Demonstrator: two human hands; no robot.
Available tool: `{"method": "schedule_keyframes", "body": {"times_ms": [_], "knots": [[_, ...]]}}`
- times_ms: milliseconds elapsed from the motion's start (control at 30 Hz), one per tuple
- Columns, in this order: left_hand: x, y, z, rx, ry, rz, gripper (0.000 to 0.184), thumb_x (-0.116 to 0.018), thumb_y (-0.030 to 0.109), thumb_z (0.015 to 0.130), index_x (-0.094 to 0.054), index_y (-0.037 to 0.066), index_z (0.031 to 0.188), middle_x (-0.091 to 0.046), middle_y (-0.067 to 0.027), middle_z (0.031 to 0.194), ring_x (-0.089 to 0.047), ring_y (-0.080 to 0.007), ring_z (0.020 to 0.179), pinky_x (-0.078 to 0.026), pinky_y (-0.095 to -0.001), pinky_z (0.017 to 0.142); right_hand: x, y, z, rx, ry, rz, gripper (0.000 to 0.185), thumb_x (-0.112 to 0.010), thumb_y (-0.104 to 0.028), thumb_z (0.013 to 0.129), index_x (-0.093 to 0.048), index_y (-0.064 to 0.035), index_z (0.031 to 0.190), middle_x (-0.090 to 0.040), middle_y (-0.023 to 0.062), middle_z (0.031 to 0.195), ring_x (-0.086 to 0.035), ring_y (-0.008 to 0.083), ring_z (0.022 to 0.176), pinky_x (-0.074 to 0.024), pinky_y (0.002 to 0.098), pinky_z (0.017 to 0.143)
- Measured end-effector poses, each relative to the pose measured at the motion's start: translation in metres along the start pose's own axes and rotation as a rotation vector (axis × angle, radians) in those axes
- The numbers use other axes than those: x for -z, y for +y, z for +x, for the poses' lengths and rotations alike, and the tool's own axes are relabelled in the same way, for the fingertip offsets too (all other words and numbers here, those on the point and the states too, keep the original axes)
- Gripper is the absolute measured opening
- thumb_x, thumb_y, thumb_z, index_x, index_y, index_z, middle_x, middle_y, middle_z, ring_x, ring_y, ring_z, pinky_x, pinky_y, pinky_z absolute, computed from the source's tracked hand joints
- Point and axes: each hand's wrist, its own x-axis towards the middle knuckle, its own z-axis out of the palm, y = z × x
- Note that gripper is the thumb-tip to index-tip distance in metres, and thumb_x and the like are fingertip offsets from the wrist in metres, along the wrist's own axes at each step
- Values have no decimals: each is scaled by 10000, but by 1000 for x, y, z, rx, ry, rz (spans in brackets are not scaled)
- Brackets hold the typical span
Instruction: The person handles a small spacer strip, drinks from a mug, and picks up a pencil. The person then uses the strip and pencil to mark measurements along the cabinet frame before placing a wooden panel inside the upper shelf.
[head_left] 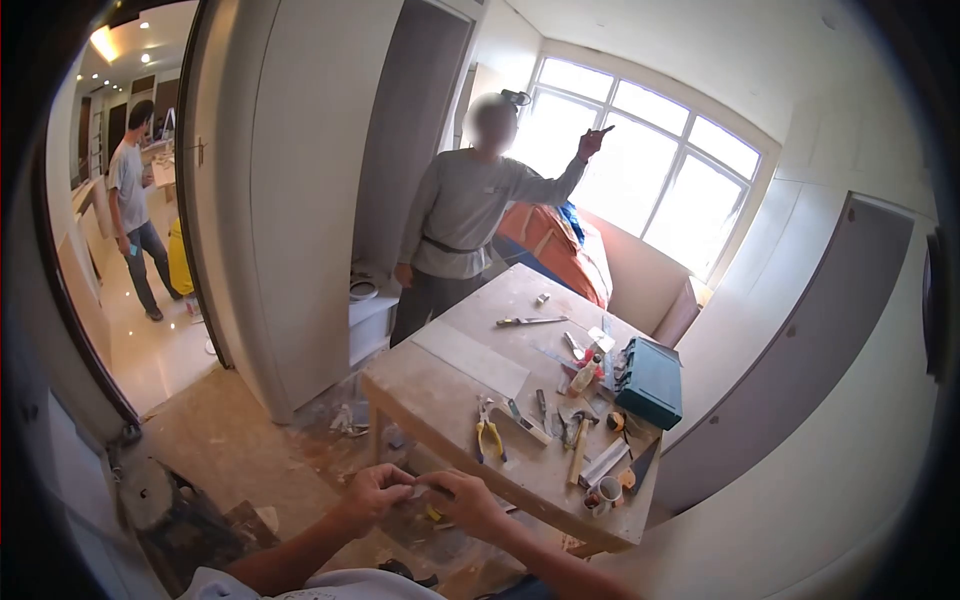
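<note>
My left hand (375, 497) and my right hand (466, 502) meet in front of me, just short of the wooden table's (450, 335) near edge. Both are closed in a pinch, fingertips almost touching. Whatever is between them is too small to make out. Closest to them on the tabletop lie yellow-handled pliers (490, 440). To the right of these are a hammer (578, 460), a tape measure (616, 421) and a cup (607, 490).
A teal tool case (650, 383) stands at the table's right side. Behind the table a person (465, 210) in grey raises one arm toward the window. Another person (135, 200) is beyond the doorway at left. Dark machinery (165, 500) and debris lie on the floor at left.
</note>
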Motion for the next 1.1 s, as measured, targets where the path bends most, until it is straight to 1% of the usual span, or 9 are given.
{"method": "schedule_keyframes", "body": {"times_ms": [133,200,433,533,600,933,1000,1033,1100], "knots": [[-4,-3,1,-164,13,302,183,-734,93,860,-681,-29,985,-688,-90,893,-669,-147,757,-562,-286,700,-12,39,-1,153,-90,-257,264,-680,-161,926,-712,-61,1168,-711,184,1102,-689,342,1030,-535,423,890],[-10,-9,6,-200,26,255,161,-712,74,848,-677,-35,961,-685,-90,859,-667,-143,749,-554,-281,690,-24,65,-3,194,75,-56,254,-678,-153,925,-702,-43,1152,-706,180,1096,-678,347,1045,-528,422,905],[-30,-9,12,-233,-2,46,125,-677,23,834,-663,-35,944,-679,-75,825,-658,-128,719,-549,-282,658,8,27,-13,62,52,25,252,-658,-104,932,-668,-12,1166,-690,168,1092,-668,328,1050,-515,392,927],[-35,-9,7,-318,36,284,132,-689,45,831,-649,-34,929,-681,-80,829,-652,-122,722,-540,-281,659,7,32,-20,19,91,-15,245,-654,-87,936,-665,-3,1166,-692,155,1082,-671,278,1033,-513,375,929],[-34,-6,2,-243,-90,415,220,-693,168,959,-705,-13,1084,-722,-101,939,-637,-174,852,-510,-310,755,8,38,-25,-29,64,41,248,-656,-91,940,-663,-1,1171,-696,141,1079,-667,255,1042,-511,370,933],[-51,-7,-5,-244,-171,318,216,-656,180,993,-685,-29,1043,-692,-67,910,-612,-135,800,-494,-280,712,16,48,-43,-269,5,45,310,-649,-52,923,-651,4,1228,-694,132,1122,-668,206,1006,-535,341,895],[-34,-46,27,-139,-338,408,538,-641,323,1014,-512,115,1493,-641,-167,1364,-691,-190,1133,-582,-310,928,14,57,-45,-306,-4,63,310,-646,-46,922,-651,5,1228,-693,131,1112,-668,199,991,-538,339,883],[-36,-47,23,-140,-337,407,538,-641,323,1014,-512,115,1493,-641,-167,1364,-691,-190,1133,-582,-310,928,13,63,-46,-260,12,55,306,-641,-38,923,-650,6,1226,-691,128,1098,-666,189,983,-538,335,876],[-47,-38,11,-206,-208,234,173,-665,157,987,-704,35,1103,-718,-84,952,-662,-148,776,-538,-271,689,11,71,-46,-214,34,46,303,-635,-31,924,-650,7,1224,-689,126,1084,-663,180,976,-537,331,869]]}}
